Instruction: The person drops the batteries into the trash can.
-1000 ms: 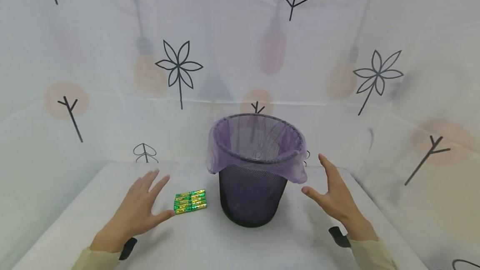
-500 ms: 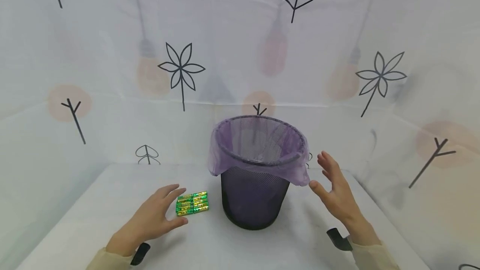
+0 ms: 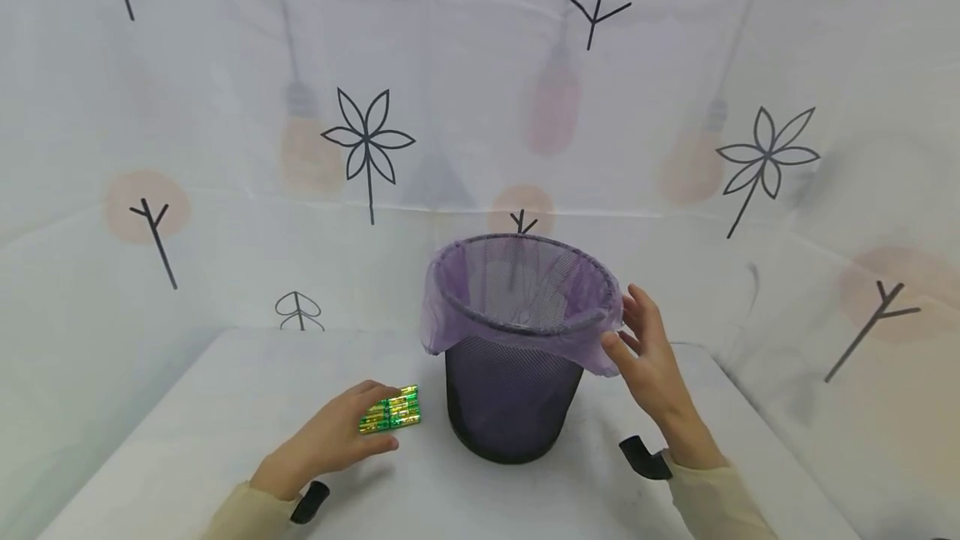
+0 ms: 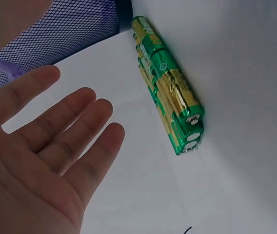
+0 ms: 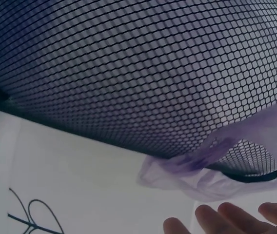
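We see the left hand low over the white table, palm down, fingers straight and a bit spread, holding nothing. Its fingertips reach the near edge of the batteries; from the head view they overlap the pack's left part, but the left wrist cam shows the fingers just beside the batteries w/ a strip of bare table between, so not touching there. The batteries are green-and-gold cells lying flat, side by side in a block, just ahead and to the right of those fingertips, and close to the foot of the bin.

The right hand is up at the bin's right side, fingers straight and slightly apart, thumb fwd. Its fingertips sit at the purple bag where it folds over the rim; we can't tell if they press it or just hover. Nothing is curled round or pinched. In the right wrist cam we see the fingertips below the bag's hanging edge, w/ the black mesh wall filling the view above them.

The bin stands upright btw the two hands, bag lining its inside. Patterned white sheets hang behind.
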Demonstrator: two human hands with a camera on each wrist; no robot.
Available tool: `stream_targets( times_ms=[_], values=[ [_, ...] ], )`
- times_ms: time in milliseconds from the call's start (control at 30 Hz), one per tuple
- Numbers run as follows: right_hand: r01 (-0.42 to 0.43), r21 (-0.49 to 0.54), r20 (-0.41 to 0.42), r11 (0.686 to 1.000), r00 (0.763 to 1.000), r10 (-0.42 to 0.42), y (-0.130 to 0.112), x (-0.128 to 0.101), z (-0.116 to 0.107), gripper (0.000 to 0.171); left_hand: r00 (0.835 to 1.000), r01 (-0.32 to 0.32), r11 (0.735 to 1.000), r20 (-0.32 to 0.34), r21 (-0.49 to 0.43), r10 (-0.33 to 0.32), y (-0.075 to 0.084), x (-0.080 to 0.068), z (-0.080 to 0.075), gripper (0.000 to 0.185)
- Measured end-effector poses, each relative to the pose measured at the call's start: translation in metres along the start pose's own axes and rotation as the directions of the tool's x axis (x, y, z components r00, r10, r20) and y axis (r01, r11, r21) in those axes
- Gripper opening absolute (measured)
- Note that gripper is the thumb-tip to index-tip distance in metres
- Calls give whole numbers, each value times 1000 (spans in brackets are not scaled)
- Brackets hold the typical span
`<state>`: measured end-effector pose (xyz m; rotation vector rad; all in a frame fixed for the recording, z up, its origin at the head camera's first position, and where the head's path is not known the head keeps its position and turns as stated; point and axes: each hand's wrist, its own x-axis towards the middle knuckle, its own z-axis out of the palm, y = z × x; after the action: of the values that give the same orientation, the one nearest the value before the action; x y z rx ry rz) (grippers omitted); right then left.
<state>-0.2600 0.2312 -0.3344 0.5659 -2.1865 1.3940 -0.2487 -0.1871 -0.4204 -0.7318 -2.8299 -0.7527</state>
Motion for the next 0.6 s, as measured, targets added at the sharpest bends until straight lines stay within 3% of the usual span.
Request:
stream_targets(
  times_ms=[367,600],
  values=[
    [-54,47,-6,997,999,54,-10,12,10,80,997,-58,993,50,-101,63,-7,18,10,44],
    [-41,126,4,991,999,41,-14,18,16,81,993,-51,992,98,-117,63,-11,28,15,45]
  ],
)
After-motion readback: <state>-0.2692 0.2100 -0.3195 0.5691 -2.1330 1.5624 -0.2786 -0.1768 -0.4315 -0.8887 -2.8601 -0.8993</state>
